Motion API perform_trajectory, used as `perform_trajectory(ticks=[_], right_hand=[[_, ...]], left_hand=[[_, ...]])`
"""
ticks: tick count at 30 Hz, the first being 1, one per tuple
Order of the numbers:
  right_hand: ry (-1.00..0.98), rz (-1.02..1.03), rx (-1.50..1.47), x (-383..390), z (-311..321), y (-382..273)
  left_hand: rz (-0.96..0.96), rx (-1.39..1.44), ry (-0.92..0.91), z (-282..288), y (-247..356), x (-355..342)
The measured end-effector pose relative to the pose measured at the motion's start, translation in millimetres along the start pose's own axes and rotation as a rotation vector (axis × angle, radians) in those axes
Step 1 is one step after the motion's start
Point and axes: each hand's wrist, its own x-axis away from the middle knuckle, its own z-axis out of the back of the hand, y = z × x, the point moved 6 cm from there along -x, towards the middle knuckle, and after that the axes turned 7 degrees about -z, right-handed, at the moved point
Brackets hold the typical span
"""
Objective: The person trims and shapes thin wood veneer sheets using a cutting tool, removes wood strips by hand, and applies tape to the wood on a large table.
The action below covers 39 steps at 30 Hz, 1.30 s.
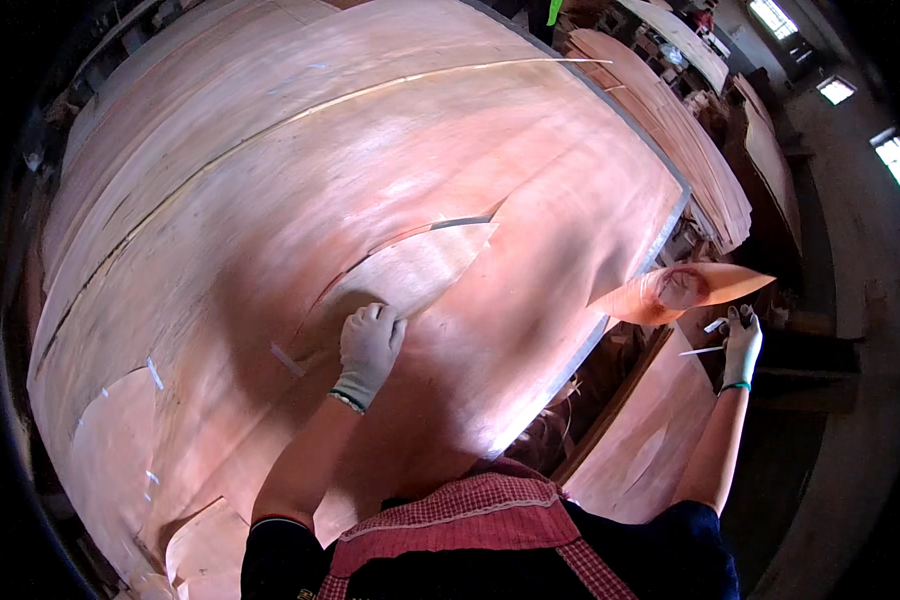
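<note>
veneer workshop: stacked veneer sheets

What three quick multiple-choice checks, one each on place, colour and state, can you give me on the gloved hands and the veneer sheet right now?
1. Where does the left hand rest?
A. On the veneer sheet, beside the patched split
B. On the floor
C. On the apron

2. What colour are the gloves?
A. Black
B. White
C. Yellow

3. What is the right hand doing?
A. Lying flat on the sheet
B. Hanging empty
C. Holding a leaf-shaped veneer piece off the sheet's edge

Answers: 1 A, the fingers press down next to the split. 2 B, both gloves look white. 3 C, the pointed offcut is raised in that hand, clear of the table.
</note>
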Motion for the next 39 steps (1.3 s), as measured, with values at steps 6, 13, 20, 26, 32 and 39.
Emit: perform_trajectory(ticks=[6,13,20,26,32,39], right_hand=[[-0.266,0.145,-0.239,68,-48,-52],[-0.432,0.081,-0.302,120,-74,-81],[-0.559,0.07,-0.37,142,-111,-84],[-0.676,0.044,-0.378,154,-146,-85],[-0.703,-0.01,-0.335,161,-169,-84],[-0.821,0.033,-0.416,170,-208,-101]], left_hand=[[-0.205,0.003,0.006,-9,43,-46],[-0.259,-0.256,-0.236,-52,41,-84],[-0.051,-0.309,-0.187,-54,6,-106],[0.102,-0.229,-0.175,-41,-27,-139],[0.108,-0.079,-0.188,-46,-48,-149],[0.123,-0.032,-0.071,-53,-57,-144]])
